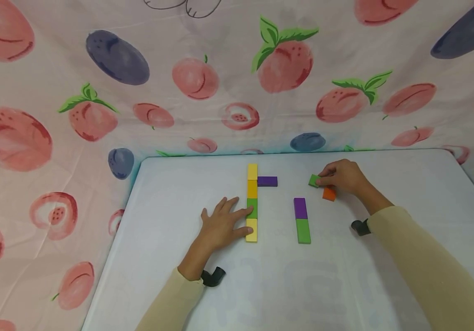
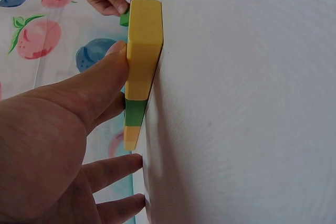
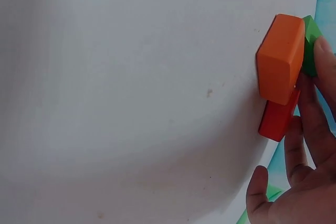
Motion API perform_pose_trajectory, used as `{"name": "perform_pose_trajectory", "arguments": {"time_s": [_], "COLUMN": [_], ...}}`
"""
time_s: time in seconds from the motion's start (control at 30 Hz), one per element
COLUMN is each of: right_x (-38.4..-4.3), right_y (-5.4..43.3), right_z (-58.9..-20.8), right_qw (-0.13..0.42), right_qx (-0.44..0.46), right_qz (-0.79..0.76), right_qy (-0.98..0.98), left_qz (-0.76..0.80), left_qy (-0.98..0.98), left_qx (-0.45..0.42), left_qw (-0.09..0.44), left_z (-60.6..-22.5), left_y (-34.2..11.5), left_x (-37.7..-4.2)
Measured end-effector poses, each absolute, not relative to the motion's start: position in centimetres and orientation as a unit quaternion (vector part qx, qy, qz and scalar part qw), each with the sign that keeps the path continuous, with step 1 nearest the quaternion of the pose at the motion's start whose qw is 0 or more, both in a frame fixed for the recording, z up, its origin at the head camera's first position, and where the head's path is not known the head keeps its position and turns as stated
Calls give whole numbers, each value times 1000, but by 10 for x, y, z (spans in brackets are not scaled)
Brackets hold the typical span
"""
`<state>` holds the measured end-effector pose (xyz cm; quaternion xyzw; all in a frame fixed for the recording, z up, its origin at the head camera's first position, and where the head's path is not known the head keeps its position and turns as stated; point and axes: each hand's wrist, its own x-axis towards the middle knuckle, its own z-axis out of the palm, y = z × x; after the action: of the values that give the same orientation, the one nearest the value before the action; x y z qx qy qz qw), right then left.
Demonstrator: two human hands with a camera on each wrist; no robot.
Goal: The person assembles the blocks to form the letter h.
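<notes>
A column of yellow, orange-yellow, green and pale yellow blocks (image 1: 251,189) lies on the white table. My left hand (image 1: 219,227) is beside it with fingers spread; its thumb touches the nearest yellow block (image 2: 145,24) and its index finger the green one (image 1: 252,207). Over at the right, my right hand (image 1: 343,177) pinches a small green block (image 1: 313,180) between thumb and fingers. An orange block (image 1: 329,194) lies just under that hand. In the right wrist view, a red block (image 3: 279,116) shows behind the orange one; the hand hides it from the head view.
A purple block (image 1: 268,181) juts sideways from the column's upper part. Between the hands, another purple block (image 1: 300,208) and a green block (image 1: 303,231) lie end to end. Fruit-print cloth (image 1: 195,119) rises behind the table's far edge.
</notes>
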<state>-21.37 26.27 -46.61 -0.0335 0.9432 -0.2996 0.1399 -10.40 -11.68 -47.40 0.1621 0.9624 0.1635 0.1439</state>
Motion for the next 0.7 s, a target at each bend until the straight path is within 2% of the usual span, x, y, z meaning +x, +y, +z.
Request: {"name": "perform_pose_trajectory", "arguments": {"time_s": [0.43, 0.7], "right_x": [-212, -211], "right_y": [245, 228], "right_z": [-464, -460], "right_qw": [145, 153], "right_qx": [-12, -28], "right_qz": [-346, -344], "right_qy": [927, 926], "left_qz": [164, 164], "left_qy": [963, 962], "left_qx": [162, 164], "left_qw": [142, 142], "left_z": [-475, -476], "left_y": [-117, -118], "left_x": [-104, -105]}}
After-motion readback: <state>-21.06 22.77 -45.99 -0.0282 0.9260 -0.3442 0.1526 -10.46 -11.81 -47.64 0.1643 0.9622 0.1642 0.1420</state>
